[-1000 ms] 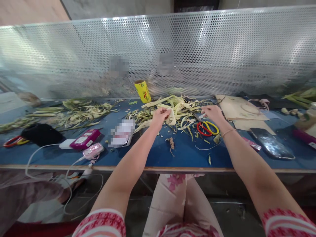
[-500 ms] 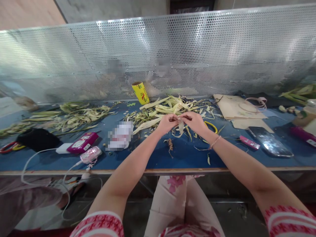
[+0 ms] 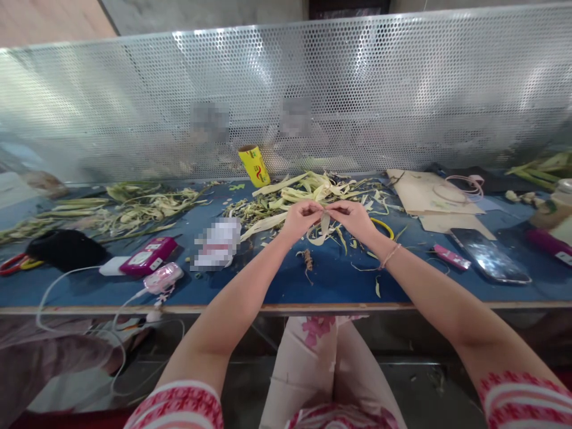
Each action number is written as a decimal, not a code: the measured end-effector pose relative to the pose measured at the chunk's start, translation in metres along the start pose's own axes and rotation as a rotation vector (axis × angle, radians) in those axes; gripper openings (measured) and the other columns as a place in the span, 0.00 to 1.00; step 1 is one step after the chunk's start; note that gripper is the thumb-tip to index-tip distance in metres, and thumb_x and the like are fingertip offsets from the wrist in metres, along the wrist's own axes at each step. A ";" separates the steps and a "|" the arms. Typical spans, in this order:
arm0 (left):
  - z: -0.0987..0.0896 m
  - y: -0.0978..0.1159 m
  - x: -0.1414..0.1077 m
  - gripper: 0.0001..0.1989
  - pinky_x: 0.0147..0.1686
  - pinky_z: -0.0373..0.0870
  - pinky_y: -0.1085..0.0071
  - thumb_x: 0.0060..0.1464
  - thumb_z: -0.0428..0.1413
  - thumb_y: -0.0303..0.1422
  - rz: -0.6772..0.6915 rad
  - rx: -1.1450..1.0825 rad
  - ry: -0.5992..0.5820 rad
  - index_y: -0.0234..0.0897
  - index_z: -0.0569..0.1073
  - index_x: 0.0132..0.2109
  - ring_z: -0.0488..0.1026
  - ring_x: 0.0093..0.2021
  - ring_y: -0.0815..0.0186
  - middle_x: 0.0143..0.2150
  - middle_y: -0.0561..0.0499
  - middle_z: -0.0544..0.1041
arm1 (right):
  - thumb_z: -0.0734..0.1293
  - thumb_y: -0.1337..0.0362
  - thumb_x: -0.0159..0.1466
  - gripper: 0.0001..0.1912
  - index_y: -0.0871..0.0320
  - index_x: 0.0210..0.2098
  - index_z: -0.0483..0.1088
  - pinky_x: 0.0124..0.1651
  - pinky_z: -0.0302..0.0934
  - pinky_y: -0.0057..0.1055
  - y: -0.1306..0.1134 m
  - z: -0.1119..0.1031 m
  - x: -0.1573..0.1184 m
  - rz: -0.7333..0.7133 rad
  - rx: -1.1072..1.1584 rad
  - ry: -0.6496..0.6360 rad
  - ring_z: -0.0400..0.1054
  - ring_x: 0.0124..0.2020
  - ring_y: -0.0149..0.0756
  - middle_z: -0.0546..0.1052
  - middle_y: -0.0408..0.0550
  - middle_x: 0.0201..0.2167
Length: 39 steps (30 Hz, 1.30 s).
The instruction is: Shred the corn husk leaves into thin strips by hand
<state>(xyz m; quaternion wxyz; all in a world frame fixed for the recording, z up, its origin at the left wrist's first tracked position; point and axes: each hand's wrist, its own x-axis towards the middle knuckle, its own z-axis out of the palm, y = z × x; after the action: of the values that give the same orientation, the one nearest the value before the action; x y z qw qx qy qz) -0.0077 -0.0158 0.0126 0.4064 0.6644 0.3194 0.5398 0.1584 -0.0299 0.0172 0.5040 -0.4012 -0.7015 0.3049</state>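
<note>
My left hand (image 3: 302, 218) and my right hand (image 3: 351, 218) meet over the middle of the blue table, fingertips pinched close together. Between them is a pale strip of corn husk (image 3: 324, 226), its loose end hanging below the fingers. A heap of dried corn husks (image 3: 313, 189) lies just behind my hands. Nearer to me on the table rests a small brown braided piece (image 3: 307, 260). Beside my right wrist shows a yellow scissors-like handle (image 3: 382, 227), partly covered by my forearm.
A yellow tube (image 3: 254, 167) stands by the perforated metal screen (image 3: 286, 71). On the left are a magenta box (image 3: 149, 256), a pink cabled case (image 3: 163, 277), a black item (image 3: 67, 249) and more husks (image 3: 143, 214). To the right lie brown paper (image 3: 429, 193) and a phone (image 3: 489, 255).
Both hands stay together in nearly the same place. The hanging end of the husk strip has shifted slightly left, and the fingers have adjusted a little around it.
</note>
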 end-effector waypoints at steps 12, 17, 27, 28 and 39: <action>0.005 0.002 -0.001 0.08 0.28 0.69 0.73 0.34 0.62 0.29 -0.224 -0.250 0.028 0.34 0.72 0.27 0.69 0.23 0.73 0.21 0.56 0.72 | 0.68 0.61 0.53 0.08 0.57 0.31 0.76 0.42 0.66 0.35 0.002 0.000 0.001 -0.003 0.039 0.006 0.72 0.34 0.36 0.79 0.47 0.31; 0.006 0.005 -0.001 0.09 0.28 0.69 0.73 0.33 0.64 0.29 -0.261 -0.302 0.040 0.33 0.72 0.25 0.68 0.22 0.73 0.20 0.56 0.71 | 0.69 0.58 0.52 0.10 0.57 0.31 0.76 0.41 0.66 0.35 0.003 0.000 0.001 0.016 0.105 -0.010 0.72 0.34 0.36 0.79 0.47 0.31; 0.002 -0.004 0.001 0.14 0.25 0.65 0.75 0.34 0.66 0.36 -0.209 -0.165 0.007 0.32 0.72 0.27 0.66 0.22 0.75 0.20 0.55 0.71 | 0.71 0.58 0.51 0.10 0.59 0.29 0.75 0.38 0.66 0.32 0.013 0.002 0.005 0.073 0.084 0.026 0.71 0.31 0.34 0.78 0.48 0.29; 0.002 -0.004 0.001 0.14 0.26 0.66 0.74 0.34 0.66 0.36 -0.207 -0.151 0.006 0.32 0.72 0.27 0.66 0.22 0.74 0.20 0.55 0.71 | 0.71 0.58 0.51 0.10 0.59 0.29 0.75 0.38 0.66 0.32 0.012 0.002 0.005 0.075 0.076 0.026 0.71 0.31 0.34 0.78 0.48 0.29; 0.003 -0.006 0.002 0.10 0.30 0.69 0.73 0.34 0.63 0.30 -0.107 -0.062 0.047 0.32 0.71 0.27 0.70 0.25 0.72 0.23 0.54 0.73 | 0.68 0.60 0.55 0.09 0.60 0.32 0.74 0.39 0.65 0.33 0.001 0.001 0.001 -0.004 -0.075 -0.023 0.71 0.32 0.35 0.78 0.49 0.30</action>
<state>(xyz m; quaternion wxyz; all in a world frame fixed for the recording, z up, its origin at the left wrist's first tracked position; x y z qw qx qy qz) -0.0045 -0.0119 0.0078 0.4474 0.6205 0.3472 0.5425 0.1572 -0.0284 0.0164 0.4811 -0.4150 -0.7188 0.2820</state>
